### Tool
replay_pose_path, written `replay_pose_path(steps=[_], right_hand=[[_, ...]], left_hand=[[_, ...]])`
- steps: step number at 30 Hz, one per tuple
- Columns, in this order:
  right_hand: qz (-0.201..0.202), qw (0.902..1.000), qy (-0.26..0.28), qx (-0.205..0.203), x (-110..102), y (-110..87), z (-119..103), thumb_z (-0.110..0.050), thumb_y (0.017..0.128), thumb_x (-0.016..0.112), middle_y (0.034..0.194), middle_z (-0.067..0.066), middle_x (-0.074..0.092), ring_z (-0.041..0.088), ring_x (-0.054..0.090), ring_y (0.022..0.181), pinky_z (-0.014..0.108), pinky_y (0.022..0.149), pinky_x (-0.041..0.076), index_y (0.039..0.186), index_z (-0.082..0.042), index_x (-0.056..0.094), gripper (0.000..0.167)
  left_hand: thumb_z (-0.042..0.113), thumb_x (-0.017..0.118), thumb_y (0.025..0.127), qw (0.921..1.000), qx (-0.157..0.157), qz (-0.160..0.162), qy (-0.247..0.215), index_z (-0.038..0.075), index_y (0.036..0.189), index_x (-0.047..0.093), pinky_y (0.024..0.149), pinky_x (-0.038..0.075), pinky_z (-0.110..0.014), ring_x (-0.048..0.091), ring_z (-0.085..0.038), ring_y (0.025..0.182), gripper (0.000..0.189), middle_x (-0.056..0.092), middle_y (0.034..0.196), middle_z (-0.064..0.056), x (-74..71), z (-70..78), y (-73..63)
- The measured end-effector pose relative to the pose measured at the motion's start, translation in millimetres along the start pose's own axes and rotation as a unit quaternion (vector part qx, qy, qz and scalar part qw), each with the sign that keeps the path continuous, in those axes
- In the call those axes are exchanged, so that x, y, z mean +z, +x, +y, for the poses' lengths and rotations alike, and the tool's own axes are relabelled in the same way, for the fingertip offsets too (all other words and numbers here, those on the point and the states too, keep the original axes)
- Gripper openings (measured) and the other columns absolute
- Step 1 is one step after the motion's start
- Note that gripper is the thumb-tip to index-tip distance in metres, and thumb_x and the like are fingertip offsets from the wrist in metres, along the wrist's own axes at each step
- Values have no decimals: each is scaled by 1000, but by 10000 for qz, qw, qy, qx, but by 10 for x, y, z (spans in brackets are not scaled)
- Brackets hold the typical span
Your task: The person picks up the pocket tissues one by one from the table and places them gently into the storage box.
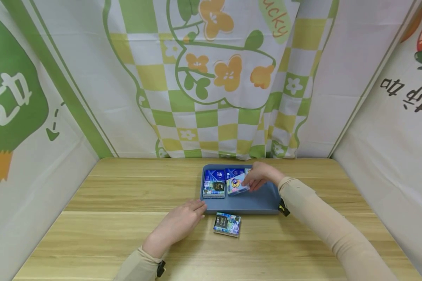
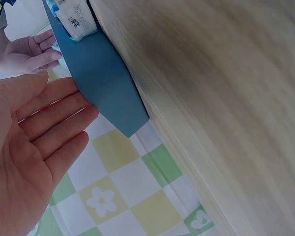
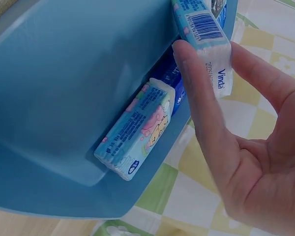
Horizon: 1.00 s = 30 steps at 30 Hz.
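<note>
My right hand (image 1: 261,177) pinches a light-blue Vinda tissue pack (image 1: 236,185) between thumb and fingers, tilted over the blue tray (image 1: 256,203). Two dark-blue tissue packs (image 1: 214,175) line the tray's back side, and a second light-blue pack (image 3: 135,129) lies beside them, mostly hidden by my hand in the head view. At the tray's left front is a black-and-floral "Face" tissue pack (image 1: 213,189). My left hand (image 1: 181,220) lies with extended fingers against the tray's front left corner. Another "Face" pack (image 1: 227,224) lies on the table before the tray.
The wooden table (image 1: 126,238) reaches back to a checked green-and-yellow curtain (image 1: 211,128). Printed white cloth walls stand at both sides. A dark wrist strap (image 1: 284,208) shows by the tray's right front corner.
</note>
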State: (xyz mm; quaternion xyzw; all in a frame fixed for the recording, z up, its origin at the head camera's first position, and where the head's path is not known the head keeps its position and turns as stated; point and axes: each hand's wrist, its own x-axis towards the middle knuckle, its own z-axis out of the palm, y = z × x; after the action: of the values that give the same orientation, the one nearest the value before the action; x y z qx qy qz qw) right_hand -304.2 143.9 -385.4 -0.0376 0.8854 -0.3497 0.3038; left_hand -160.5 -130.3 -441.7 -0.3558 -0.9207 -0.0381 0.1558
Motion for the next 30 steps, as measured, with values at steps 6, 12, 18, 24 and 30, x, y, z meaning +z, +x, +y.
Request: replay_pose_path(steps=[6, 12, 18, 24, 30], right_hand=[[55, 9996, -274, 31, -7, -4, 4, -20, 79, 75, 81, 13, 71, 22, 72, 76, 38, 79, 61, 87, 0, 64, 25], [126, 9984, -551, 75, -11, -5, -2, -24, 80, 75, 77, 8, 70, 19, 71, 76, 36, 78, 60, 82, -4, 64, 23], [59, 9987, -479, 156, -3, 25, -3, -22, 81, 74, 77, 8, 71, 20, 71, 77, 39, 82, 60, 84, -2, 65, 22], [-95, 9989, -377, 255, 1, 45, -11, -20, 82, 73, 86, 12, 72, 20, 71, 79, 37, 82, 60, 90, 0, 66, 23], [-172, 9987, -324, 355, 0, 59, -18, -20, 83, 73, 87, 12, 73, 21, 71, 81, 34, 80, 60, 90, 0, 66, 22]], left_hand=[[18, 61, 92, 10000, -14, 22, -23, 0, 116, 65, 99, 51, -40, 63, -29, 111, 30, 66, 118, -15, 2, -1, 0], [17, 62, 90, 9999, 51, 106, 47, 1, 114, 66, 97, 53, -40, 64, -29, 109, 29, 66, 117, -14, 7, -5, 0], [17, 62, 91, 9999, 53, 71, 84, 1, 115, 66, 97, 52, -40, 64, -28, 109, 30, 66, 117, -14, 15, -9, 0], [18, 60, 92, 10000, 25, -5, 81, 1, 116, 66, 100, 51, -39, 63, -28, 111, 30, 66, 118, -14, 23, -12, 2], [18, 60, 92, 10000, 19, -5, 55, 1, 116, 66, 100, 51, -39, 63, -28, 111, 30, 66, 118, -14, 22, -13, 0]])
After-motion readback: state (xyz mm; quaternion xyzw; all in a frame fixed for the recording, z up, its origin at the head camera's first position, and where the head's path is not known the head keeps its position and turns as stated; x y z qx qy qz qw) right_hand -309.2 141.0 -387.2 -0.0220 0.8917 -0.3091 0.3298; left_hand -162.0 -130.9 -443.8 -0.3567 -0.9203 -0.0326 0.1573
